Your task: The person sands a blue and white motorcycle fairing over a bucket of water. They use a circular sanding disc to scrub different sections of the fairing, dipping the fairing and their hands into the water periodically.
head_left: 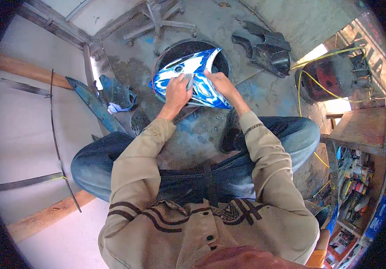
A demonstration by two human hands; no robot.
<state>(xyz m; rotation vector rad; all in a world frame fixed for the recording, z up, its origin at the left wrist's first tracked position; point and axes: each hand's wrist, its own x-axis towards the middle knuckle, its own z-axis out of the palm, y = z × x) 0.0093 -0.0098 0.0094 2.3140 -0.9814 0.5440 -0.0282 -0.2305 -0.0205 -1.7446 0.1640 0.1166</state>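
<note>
A glossy blue-and-white painted panel [203, 67], which looks like a motorcycle fairing, lies tilted over a round black tub [225, 62]. It has a round hole near its upper left part. My left hand [178, 93] is closed on a small grey pad [189, 82], pressed against the panel's painted face. What the pad is made of I cannot make out. My right hand [223, 86] grips the panel's right side, thumb on the painted face and the other fingers mostly hidden.
A metal chair base [157, 22] stands beyond the tub. Black plastic panels [264, 47] lie at far right, near a rusty gas cylinder [332, 76] with a yellow hose. To the left are a blue-green panel [92, 103] and dark plastic part [117, 92]. A cluttered wooden shelf [363, 127] stands right.
</note>
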